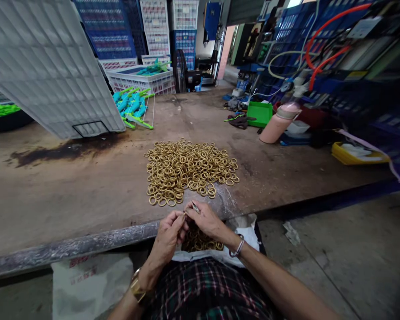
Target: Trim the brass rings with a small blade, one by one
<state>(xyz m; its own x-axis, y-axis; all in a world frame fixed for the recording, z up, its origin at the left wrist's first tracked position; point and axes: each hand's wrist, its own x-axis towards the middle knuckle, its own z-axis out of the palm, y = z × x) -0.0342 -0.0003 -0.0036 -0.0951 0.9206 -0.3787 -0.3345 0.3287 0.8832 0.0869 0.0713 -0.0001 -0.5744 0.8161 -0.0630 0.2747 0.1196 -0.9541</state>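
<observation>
My two hands meet at the table's front edge, just below a heap of gold-coloured rings [190, 164]. My left hand [170, 233] is closed in a pinch on a gold ring [185, 214], mostly covered by the fingertips. Against it, my right hand [205, 220] is closed round a small pointed metal tool [195, 207]; its tip shows above the fingers, and its exact kind is not clear. Below the hands, more gold rings [200, 242] lie in an open white bag [250, 238] at my lap.
A pale ribbed plastic crate [60, 66] leans at the left beside turquoise-and-green plastic pieces [133, 106]. On the right are a green tray [259, 114], a pink bottle [278, 124] with an orange hose [315, 40], and a yellow tray [356, 155]. Stacked crates [185, 40] stand behind.
</observation>
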